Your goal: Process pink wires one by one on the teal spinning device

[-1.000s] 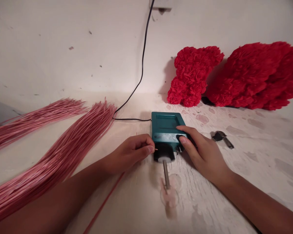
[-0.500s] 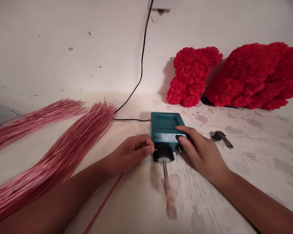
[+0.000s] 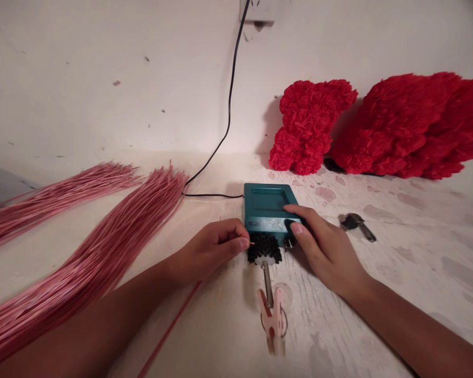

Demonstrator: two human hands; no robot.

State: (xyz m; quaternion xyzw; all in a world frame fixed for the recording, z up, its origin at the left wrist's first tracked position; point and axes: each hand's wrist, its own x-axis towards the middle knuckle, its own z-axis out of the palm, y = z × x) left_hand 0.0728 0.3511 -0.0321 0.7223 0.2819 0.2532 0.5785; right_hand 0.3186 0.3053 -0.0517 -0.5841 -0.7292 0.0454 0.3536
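Observation:
My left hand (image 3: pixel 216 247) is closed in a pinch on a thin pink strand (image 3: pixel 171 326). The strand's pale tip pokes out beside a black toothed wheel (image 3: pixel 265 248), and its length passes beneath my wrist toward the bottom edge. The wheel sits on the front of a small teal machine (image 3: pixel 270 198). From its white hub a metal shaft (image 3: pixel 267 283) points toward me, with a pink clothespin (image 3: pixel 273 320) clipped at the end. My right hand (image 3: pixel 329 247) grips the machine's right front corner, index finger on top and thumb by a dark knob (image 3: pixel 288 224); its other fingers are mostly hidden.
Two bundles of pink strands, a near one (image 3: pixel 114 247) and a far one (image 3: pixel 63 191), lie at left. A black cord (image 3: pixel 229 105) runs from the machine up the wall. Red artificial flowers (image 3: pixel 305 126) stand at back right. Keys (image 3: pixel 357 223) lie right of the machine.
The toothed wheel and clothespin were blurred by turning and now show sharply, the clothespin's two legs distinct. Both hands keep nearly the same place and hold.

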